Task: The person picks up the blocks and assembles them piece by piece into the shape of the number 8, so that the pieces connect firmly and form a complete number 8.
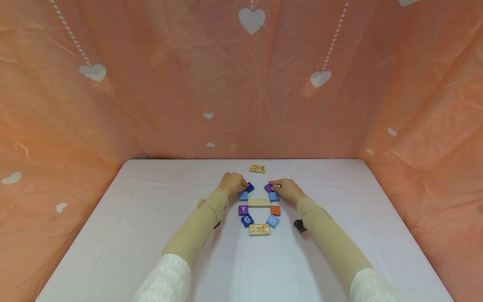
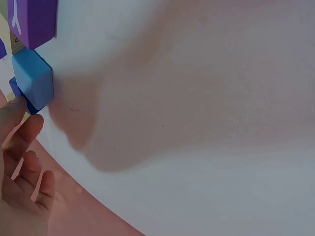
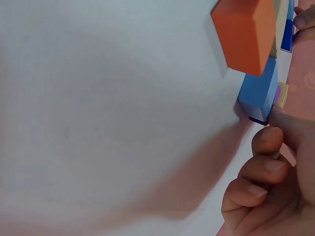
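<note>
With thumb and index finger, my left hand pinches a dark blue block at the upper left of a ring of small blocks. Opposite it, my right hand pinches a purple block, mostly hidden in the right wrist view. Just below these lie a left light blue block and a right blue block. A plain wooden block spans the middle. Lower down are a purple Y block, an orange block, a dark blue 6 block and a light blue 5 block.
A printed wooden block closes the ring's near end; another printed wooden block lies beyond the hands. All rest on a white-covered table. An orange curtain with white hearts surrounds the table's back and sides.
</note>
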A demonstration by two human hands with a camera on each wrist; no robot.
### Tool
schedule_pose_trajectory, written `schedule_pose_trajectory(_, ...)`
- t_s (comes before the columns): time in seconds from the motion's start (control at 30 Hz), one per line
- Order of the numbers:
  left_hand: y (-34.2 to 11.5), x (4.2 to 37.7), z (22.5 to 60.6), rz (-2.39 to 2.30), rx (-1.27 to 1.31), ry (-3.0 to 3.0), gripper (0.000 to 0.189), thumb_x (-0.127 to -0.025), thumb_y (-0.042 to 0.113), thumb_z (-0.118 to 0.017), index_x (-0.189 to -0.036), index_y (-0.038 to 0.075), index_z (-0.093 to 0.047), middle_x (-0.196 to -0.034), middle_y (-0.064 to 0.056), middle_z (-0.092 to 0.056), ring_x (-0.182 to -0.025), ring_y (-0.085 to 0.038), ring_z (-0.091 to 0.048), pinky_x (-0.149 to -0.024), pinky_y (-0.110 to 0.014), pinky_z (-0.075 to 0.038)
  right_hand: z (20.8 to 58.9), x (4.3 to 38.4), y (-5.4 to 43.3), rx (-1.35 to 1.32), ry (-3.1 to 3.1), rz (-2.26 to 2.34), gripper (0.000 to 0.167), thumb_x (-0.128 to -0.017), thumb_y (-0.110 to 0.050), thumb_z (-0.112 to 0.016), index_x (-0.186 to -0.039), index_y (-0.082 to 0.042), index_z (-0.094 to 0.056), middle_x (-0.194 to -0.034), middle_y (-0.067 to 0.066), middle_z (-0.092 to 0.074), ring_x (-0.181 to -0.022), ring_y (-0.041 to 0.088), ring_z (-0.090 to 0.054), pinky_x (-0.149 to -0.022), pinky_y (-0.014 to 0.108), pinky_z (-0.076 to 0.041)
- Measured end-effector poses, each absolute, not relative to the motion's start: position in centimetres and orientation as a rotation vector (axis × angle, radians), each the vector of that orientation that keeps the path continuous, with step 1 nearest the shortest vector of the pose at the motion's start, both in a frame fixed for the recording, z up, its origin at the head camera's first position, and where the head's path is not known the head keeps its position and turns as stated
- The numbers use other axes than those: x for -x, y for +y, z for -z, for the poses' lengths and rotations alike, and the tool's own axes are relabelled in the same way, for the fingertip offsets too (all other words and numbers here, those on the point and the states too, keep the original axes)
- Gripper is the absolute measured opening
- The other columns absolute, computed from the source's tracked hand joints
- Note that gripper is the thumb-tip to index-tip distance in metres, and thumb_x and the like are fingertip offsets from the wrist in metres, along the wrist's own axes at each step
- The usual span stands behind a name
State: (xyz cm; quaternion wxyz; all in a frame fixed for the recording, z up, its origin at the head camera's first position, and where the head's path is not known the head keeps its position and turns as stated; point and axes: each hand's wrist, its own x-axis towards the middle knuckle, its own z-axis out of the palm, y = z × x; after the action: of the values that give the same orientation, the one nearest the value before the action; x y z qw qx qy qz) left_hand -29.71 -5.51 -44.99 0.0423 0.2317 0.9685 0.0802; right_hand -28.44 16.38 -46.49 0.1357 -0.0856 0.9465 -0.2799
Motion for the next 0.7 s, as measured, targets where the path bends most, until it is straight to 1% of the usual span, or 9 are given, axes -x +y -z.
schedule_pose_trajectory(0.23,-5.54,29.8,45.17,-0.238,-0.716,2.975,0.018,-0.086,0.022,-0.066,-0.102,0.022,-0.073,-0.104,0.003,-0.072,-0.1,-0.015,-0.066,-0.095,-0.043,-0.041,46.59,28.53,16.51,0.27,2.742,0.795,0.035,-0.096,-0.023,-0.05,-0.13,-0.016,-0.055,-0.136,0.013,-0.052,-0.132,0.035,-0.042,-0.109,0.05,-0.031)
schedule_pose_trajectory(0.47,-5.53,29.71,45.18,-0.236,-0.693,2.959,0.019,-0.087,0.022,-0.064,-0.104,0.021,-0.071,-0.107,0.003,-0.071,-0.103,-0.016,-0.065,-0.095,-0.041,-0.041,46.85,28.51,16.48,0.248,2.729,0.791,0.036,-0.096,-0.026,-0.049,-0.131,-0.019,-0.054,-0.138,0.012,-0.051,-0.133,0.034,-0.041,-0.11,0.05,-0.03)
schedule_pose_trajectory(0.7,-5.68,29.65,45.15,-0.234,-0.699,2.961,0.019,-0.087,0.022,-0.064,-0.104,0.021,-0.071,-0.107,0.003,-0.071,-0.103,-0.016,-0.065,-0.094,-0.039,-0.042,46.54,28.33,16.45,0.271,2.727,0.788,0.036,-0.096,-0.025,-0.049,-0.131,-0.017,-0.054,-0.137,0.013,-0.051,-0.133,0.035,-0.041,-0.109,0.05,-0.03)
